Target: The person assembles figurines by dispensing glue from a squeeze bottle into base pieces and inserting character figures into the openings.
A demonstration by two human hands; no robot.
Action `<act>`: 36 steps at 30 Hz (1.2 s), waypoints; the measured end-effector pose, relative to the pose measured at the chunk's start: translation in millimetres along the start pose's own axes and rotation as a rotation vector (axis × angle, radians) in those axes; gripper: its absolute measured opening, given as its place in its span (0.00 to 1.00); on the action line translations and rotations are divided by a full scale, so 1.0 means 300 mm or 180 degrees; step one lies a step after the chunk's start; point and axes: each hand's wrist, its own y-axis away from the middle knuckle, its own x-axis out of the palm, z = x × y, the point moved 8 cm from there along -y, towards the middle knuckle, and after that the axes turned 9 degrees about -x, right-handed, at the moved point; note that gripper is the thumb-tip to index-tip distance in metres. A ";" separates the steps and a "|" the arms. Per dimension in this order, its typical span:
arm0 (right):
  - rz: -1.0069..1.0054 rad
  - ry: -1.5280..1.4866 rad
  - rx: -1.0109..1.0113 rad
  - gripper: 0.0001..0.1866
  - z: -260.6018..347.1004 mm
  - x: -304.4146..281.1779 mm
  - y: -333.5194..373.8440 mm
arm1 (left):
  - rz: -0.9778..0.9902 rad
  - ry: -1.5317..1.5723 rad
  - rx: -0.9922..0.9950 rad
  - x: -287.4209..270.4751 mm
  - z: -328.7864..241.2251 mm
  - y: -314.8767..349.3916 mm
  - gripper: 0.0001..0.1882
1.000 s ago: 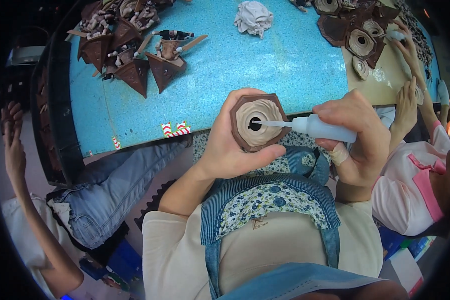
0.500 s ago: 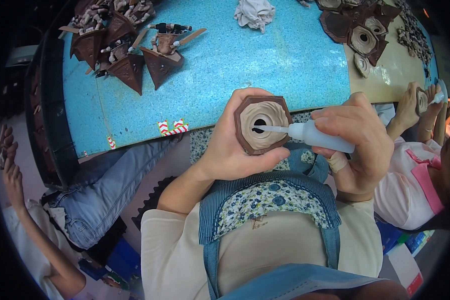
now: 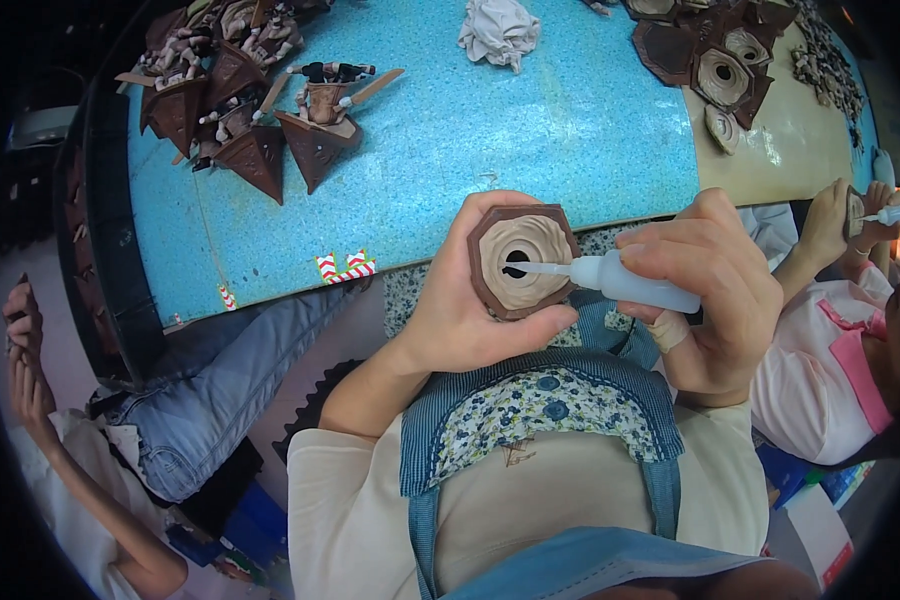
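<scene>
My left hand (image 3: 460, 300) is wrapped round a brown octagonal base (image 3: 495, 220) with a tan, rippled inside and a dark hole in its middle. In my right hand (image 3: 715, 285) is a translucent white squeeze bottle (image 3: 635, 283), held on its side. Its thin nozzle points left and reaches over the tan recess to the edge of the dark hole. Whether any liquid comes out cannot be made out. A strip of tape is wrapped round my right thumb.
Brown pointed pieces with small figures (image 3: 315, 130) crowd the table's far left. A crumpled white cloth (image 3: 500, 32) lies at the back. Brown and tan bases (image 3: 720, 78) are heaped far right. A co-worker's hands (image 3: 850, 215) hold a similar base and bottle; another person's hands (image 3: 28, 350) are at left.
Both my hands, with the base and bottle, have shifted very slightly; the nozzle stays at the hole. At left, the other person's hands have changed position.
</scene>
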 end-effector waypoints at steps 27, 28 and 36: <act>-0.0245 -0.0400 -0.0056 0.16 -0.084 -0.002 0.025 | -0.0992 -0.2762 0.0893 -0.014 -0.185 0.028 0.40; -0.0244 -0.0400 -0.0054 0.16 -0.080 0.000 0.019 | -0.1029 -0.2799 0.0868 -0.014 -0.185 0.030 0.40; -0.0003 0.0087 -0.0108 0.16 -0.044 0.012 -0.027 | -0.1416 -0.3220 0.1548 -0.028 -0.203 0.048 0.39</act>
